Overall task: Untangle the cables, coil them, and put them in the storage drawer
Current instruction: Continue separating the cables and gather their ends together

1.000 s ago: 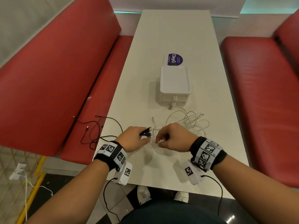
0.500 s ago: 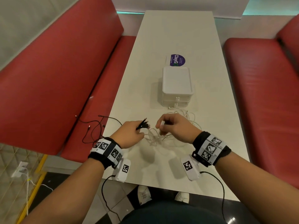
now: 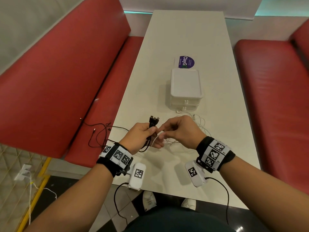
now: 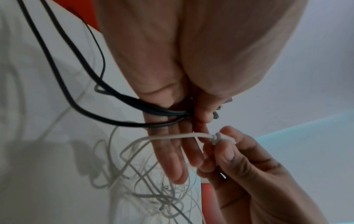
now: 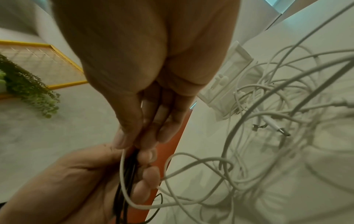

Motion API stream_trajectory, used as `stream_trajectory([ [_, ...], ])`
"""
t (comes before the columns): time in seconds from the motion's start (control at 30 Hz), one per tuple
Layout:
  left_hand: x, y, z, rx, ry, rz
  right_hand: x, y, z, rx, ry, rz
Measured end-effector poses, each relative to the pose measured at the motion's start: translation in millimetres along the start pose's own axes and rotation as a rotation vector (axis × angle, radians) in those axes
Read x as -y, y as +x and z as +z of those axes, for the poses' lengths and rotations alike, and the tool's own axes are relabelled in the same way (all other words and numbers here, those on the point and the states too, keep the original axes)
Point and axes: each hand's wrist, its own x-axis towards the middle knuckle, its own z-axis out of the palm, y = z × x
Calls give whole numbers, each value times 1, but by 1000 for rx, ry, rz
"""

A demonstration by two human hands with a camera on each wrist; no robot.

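My left hand (image 3: 151, 133) grips a bundle of black cables (image 3: 154, 118) with their plugs pointing up, just above the table's near left part. Right beside it, my right hand (image 3: 161, 133) pinches the end of a white cable (image 3: 154, 139). That cable trails back into a loose white tangle (image 3: 199, 124) on the table. In the left wrist view the black cables (image 4: 134, 104) pass under the thumb, and the white cable (image 4: 172, 136) ends in the other hand's fingertips. A white two-drawer storage unit (image 3: 185, 91) stands behind the tangle with both drawers shut.
The black cables' loose ends (image 3: 100, 131) hang over the table's left edge onto a red bench (image 3: 58, 81). Another red bench (image 3: 275, 97) runs along the right. A purple sticker (image 3: 186, 61) lies behind the drawer unit on the white table (image 3: 184, 30).
Both hands have risen off the table and come together. The left hand turned the black plugs upright. The right hand left the tangle and now pinches the white cable end.
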Motion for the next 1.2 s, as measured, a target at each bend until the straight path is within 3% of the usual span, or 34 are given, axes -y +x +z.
stream_trajectory([
  [0.17, 0, -2, 0, 59, 43, -13, 1, 3, 0, -101, -30, -1],
  [0.4, 3, 1, 8, 27, -45, -135, 2, 4, 3, -160, -87, -6],
  [0.73, 4, -2, 9, 42, 179, 36, -1, 3, 6, -225, 35, -42],
  [0.8, -1, -4, 9, 30, 89, 91, -5, 1, 11, -172, 215, -3],
  [0.87, -9, -4, 9, 44, -24, 161, -12, -2, 20, -26, 452, 65],
  [0.9, -13, -3, 9, 54, -68, 194, -15, -4, 26, 65, 483, 79],
  [0.97, -21, -3, 7, 49, -89, 219, -18, -9, 37, 196, 264, 50],
  [1.03, -27, -4, 3, 18, 174, 245, -20, -11, 44, 247, 14, 27],
  [1.13, -32, -7, 2, 35, 874, 265, -25, -8, 44, 242, -180, -4],
  [1.2, -33, -12, 8, 88, 1085, 230, -24, -5, 41, 208, -302, -91],
])
